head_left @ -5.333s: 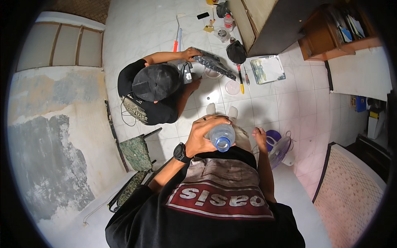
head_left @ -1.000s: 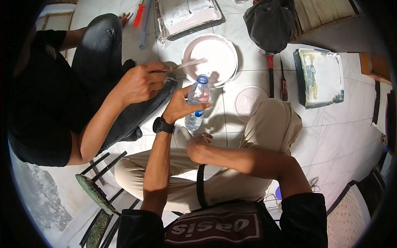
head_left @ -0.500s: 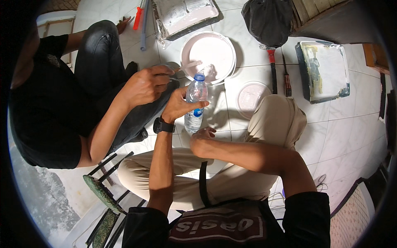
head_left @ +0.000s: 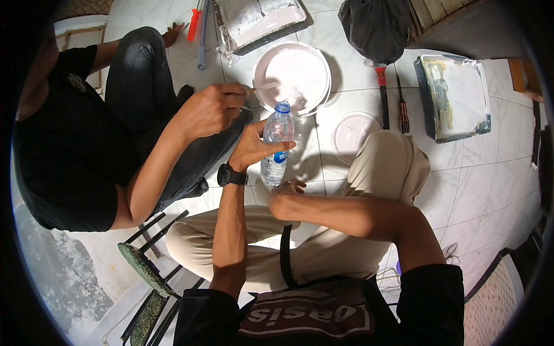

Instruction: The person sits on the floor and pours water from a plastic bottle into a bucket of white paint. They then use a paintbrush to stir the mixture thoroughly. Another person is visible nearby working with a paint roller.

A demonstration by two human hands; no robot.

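My left hand (head_left: 254, 144) grips a clear plastic water bottle (head_left: 277, 138) with a blue neck and a blue label. The bottle's mouth points toward a white bucket (head_left: 321, 104) of pale pinkish paint, and water still shows in the bottle. My right hand (head_left: 288, 189) is curled close by the bottle's base; what its fingers hold, if anything, is hidden. At the left, a co-worker's hand (head_left: 216, 106) pinches a thin stick (head_left: 266, 86) whose far end reaches over the paint in the bucket.
A smaller tub (head_left: 353, 135) of pale paint stands by my right knee. Beyond are a paint tray (head_left: 271, 34), a dark tray (head_left: 456, 98), a screwdriver (head_left: 403, 115), a red-and-black handle (head_left: 382, 95) under a black bag (head_left: 374, 29), and a red-handled tool (head_left: 194, 24).
The co-worker's hand has shifted slightly, moving the stick over the bucket. My left hand keeps its grip on the bottle; my right hand stays near its base. The whole view has shifted a little.
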